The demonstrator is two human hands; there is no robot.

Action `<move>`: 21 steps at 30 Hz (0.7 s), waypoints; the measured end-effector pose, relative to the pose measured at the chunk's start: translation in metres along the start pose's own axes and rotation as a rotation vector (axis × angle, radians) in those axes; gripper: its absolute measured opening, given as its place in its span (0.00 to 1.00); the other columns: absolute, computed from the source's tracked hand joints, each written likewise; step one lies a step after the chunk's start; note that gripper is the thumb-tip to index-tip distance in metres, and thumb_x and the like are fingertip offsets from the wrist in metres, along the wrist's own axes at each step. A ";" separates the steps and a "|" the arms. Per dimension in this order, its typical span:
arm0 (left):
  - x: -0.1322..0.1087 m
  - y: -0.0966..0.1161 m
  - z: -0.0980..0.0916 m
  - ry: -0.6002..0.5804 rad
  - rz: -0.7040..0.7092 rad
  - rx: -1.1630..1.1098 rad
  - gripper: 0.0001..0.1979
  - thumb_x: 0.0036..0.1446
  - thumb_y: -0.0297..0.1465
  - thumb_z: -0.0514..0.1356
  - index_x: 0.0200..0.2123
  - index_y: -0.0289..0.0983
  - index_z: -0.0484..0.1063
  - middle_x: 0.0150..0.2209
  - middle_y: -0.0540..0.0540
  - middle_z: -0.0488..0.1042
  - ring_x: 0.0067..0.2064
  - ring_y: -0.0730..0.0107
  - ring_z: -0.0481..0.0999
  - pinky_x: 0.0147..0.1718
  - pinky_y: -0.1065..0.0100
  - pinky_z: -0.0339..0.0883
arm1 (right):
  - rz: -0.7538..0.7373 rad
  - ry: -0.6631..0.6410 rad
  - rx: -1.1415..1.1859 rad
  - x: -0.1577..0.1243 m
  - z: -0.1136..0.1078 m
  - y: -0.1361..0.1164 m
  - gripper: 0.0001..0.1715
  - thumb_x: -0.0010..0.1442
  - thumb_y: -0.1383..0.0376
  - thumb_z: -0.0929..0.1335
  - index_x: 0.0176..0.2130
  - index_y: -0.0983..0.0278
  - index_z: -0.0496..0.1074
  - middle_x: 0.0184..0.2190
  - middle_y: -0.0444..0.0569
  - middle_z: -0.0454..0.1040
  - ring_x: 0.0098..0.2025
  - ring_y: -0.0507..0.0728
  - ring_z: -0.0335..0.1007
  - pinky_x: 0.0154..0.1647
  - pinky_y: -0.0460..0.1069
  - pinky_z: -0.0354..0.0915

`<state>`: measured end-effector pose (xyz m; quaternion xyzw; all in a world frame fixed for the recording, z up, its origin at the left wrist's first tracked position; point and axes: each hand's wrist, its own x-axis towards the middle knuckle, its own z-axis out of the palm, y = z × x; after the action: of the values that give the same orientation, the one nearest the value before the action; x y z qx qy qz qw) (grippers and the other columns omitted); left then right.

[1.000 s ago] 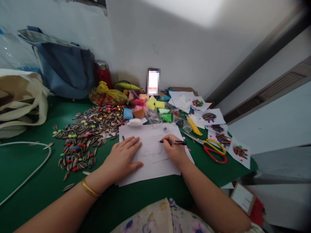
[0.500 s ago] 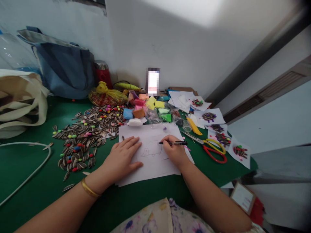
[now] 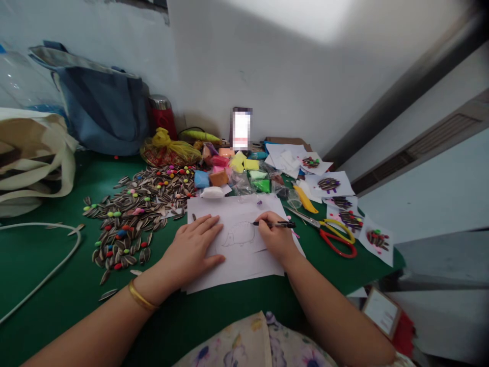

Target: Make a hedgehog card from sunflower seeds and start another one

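Observation:
My left hand (image 3: 193,248) lies flat with fingers spread on a white sheet of paper (image 3: 244,257), holding it down on the green table (image 3: 57,285). My right hand (image 3: 275,237) is closed round a black pen (image 3: 275,224), whose tip touches the paper at a pencil-like outline drawing of a small animal (image 3: 240,237). A gold bangle (image 3: 140,298) circles my left wrist.
A pile of sunflower seeds with coloured beads (image 3: 133,216) lies left of the paper. Clay blocks (image 3: 229,171) sit behind it. Red-and-yellow scissors (image 3: 336,237), a yellow tool (image 3: 305,200) and finished seed pictures (image 3: 346,209) lie to the right. Bags (image 3: 103,109) and a white cord (image 3: 49,270) are at left.
The pen tip has shifted slightly along the top of the drawing. My left hand has stayed still.

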<state>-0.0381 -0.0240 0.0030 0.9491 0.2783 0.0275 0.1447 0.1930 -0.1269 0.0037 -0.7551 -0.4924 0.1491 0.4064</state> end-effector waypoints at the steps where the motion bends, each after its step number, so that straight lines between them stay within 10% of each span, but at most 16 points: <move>1: 0.000 0.000 0.000 -0.001 0.000 0.002 0.37 0.54 0.46 0.61 0.65 0.45 0.58 0.69 0.48 0.53 0.69 0.50 0.52 0.62 0.48 0.50 | 0.003 0.000 0.004 0.000 0.000 0.000 0.09 0.56 0.67 0.62 0.31 0.61 0.72 0.28 0.45 0.73 0.33 0.56 0.69 0.33 0.49 0.62; 21: 0.000 0.001 -0.001 0.000 0.000 -0.012 0.35 0.55 0.46 0.61 0.65 0.46 0.59 0.69 0.47 0.54 0.69 0.50 0.52 0.62 0.48 0.50 | -0.230 -0.158 -0.026 -0.022 0.012 -0.018 0.11 0.60 0.68 0.64 0.39 0.60 0.76 0.37 0.47 0.79 0.42 0.57 0.74 0.46 0.51 0.67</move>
<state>-0.0378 -0.0249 0.0039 0.9482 0.2783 0.0291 0.1506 0.1638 -0.1367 0.0062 -0.6849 -0.6079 0.1541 0.3709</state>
